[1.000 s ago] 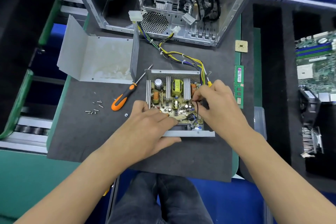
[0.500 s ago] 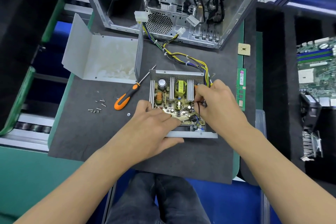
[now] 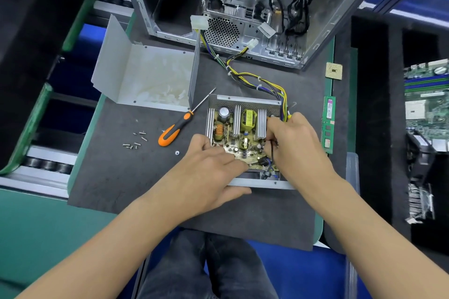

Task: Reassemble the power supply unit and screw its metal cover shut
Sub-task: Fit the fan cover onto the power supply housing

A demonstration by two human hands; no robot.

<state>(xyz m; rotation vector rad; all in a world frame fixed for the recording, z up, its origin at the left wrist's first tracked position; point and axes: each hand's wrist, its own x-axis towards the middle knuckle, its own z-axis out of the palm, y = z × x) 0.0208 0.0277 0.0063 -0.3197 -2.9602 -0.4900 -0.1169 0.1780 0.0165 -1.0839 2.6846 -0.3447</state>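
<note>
Seating the circuit board (image 3: 239, 138) in the open power supply tray (image 3: 257, 183) at mid-counter. Left hand (image 3: 206, 172) resting flat, fingers straight, pressing the board's near-left corner; right hand (image 3: 296, 143) pinching a thin black wire (image 3: 271, 153) at the right edge. Metal cover (image 3: 148, 77) lying well apart, up-left beyond the screwdriver (image 3: 178, 126) and loose screws (image 3: 136, 143), nearer the left hand.
</note>
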